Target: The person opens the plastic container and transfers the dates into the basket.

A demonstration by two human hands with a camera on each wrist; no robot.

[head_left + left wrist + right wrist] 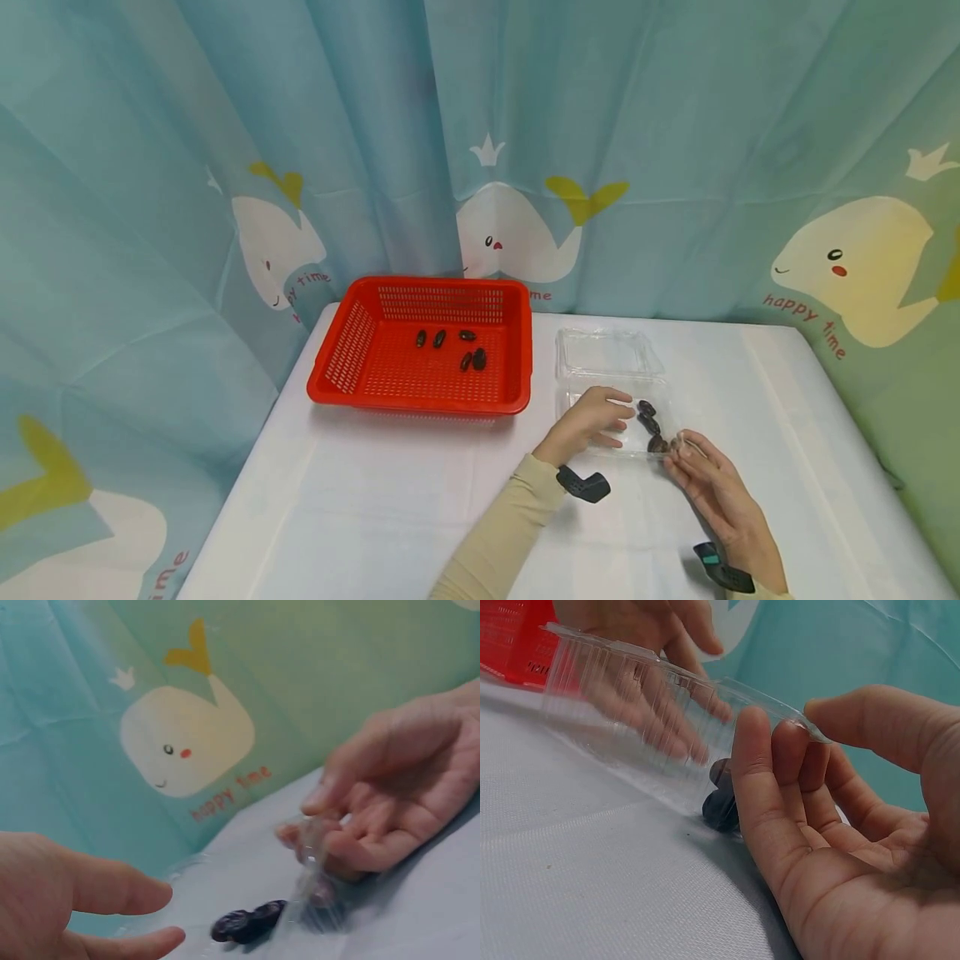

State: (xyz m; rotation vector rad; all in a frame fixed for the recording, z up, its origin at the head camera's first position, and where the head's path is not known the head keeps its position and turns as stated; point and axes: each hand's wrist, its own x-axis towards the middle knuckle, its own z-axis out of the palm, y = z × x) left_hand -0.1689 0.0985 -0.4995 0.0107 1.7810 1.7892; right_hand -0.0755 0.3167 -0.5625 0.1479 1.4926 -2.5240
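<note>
- Head view: I see my left hand [588, 421] hovering inside the clear plastic box [609, 354], fingers loosely spread, holding nothing, the tips just beside the dark dates [649, 423] left in it.
- My right hand [712, 487] sits at the box's near right corner, fingertips and thumb pinching its rim; the nearest date lies right against those fingers.
- Beyond and left of my left hand sits the red basket [352, 346] with five dates [472, 359] already in it. About three are left in the box, so I judge the work over halfway, the rest not yet moved.
- The box lid lies folded open on the desk [390, 500], on the far side of both hands.
- Left wrist view: left hand [67, 907] relaxed, thumb and finger apart, nothing between them. Two dates [247, 921] lie just past its fingertips; the right hand [397, 795] beyond them pinches the clear wall [311, 859]. Blurry.
- Right wrist view: right hand [840, 825] has finger and thumb either side of the box rim [705, 682], with the box looking tipped up on that side. A date [721, 802] rests low against the wall by my fingers. The left hand [652, 645] shows through and above the plastic, blurred; I can't tell from here if it touches a date.
</note>
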